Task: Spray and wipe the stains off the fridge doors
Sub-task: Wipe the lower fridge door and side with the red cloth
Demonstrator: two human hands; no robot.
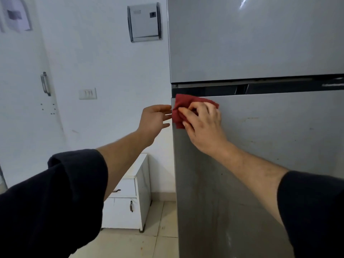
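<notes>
Fingers [193, 110] of the right hand [202, 125] curled down over a crumpled dark-red cloth [183, 104], pressing it flat against the top left corner of the grey brushed-metal lower fridge door [270, 136]. Cloth bunched, one fold hanging off past the door's left edge. Fingers [165, 117] of the left hand [154, 120] loosely spread and holding nothing, tips just beside the door's edge and the overhanging fold; contact with either impossible to confirm.

Outward from the cloth: faint brownish marks and smears across the lower door to the right and below, pale streaks near the bottom. Above the dark handle recess [242, 88], the grey upper fridge door [251, 38], with one bright glare streak. No spray bottle in view.

Likely trouble from here:
- Bunched cloth giving a small contact patch, so stains missed between passes.
- Overhanging fold slipping round the edge and dragging free of the grip.
- Dry wiping, if no spray on this patch, merely smearing the marks.
- Hard pressure at the corner nudging the door open.
- Lower streaks and the upper door easily overlooked.
</notes>
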